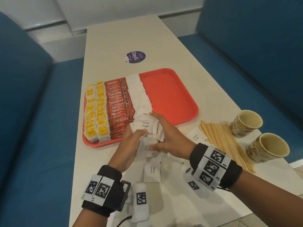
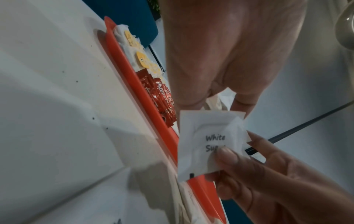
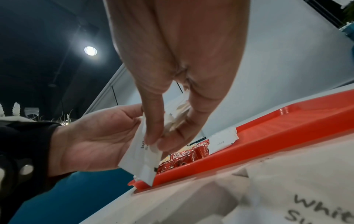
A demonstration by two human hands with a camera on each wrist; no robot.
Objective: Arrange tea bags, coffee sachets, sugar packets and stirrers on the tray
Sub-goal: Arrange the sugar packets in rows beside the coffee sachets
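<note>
Nearest, a few loose packets marked "White Sugar" lie flat on the worktop between the wrists. Just past them both hands hold one bunch of sugar over the tray's near edge: the left hand cups it from below with its thumb on top, and the right hand pinches the front packet between thumb and fingertips, as both wrist views show. The step seems to be squaring the bunch before it joins the white row, which already runs up the tray beside the coffee and the tea. To do it well, I would tap the edges level, keep the printed faces one way, and lay the bunch at the row's near end, overlapped like the rest and not pushed against the coffee sticks. The grip should stay light, as the paper packets look thin and would crease easily. The tray's right half is bare red, room for the stirrers, which lie fanned on the worktop to the right, with one more packet beside them and two paper cups beyond. The worktop is pale, long and narrow, with a purple sticker farther up. Blue padded benches flank it, and a white wall closes the far end.
</note>
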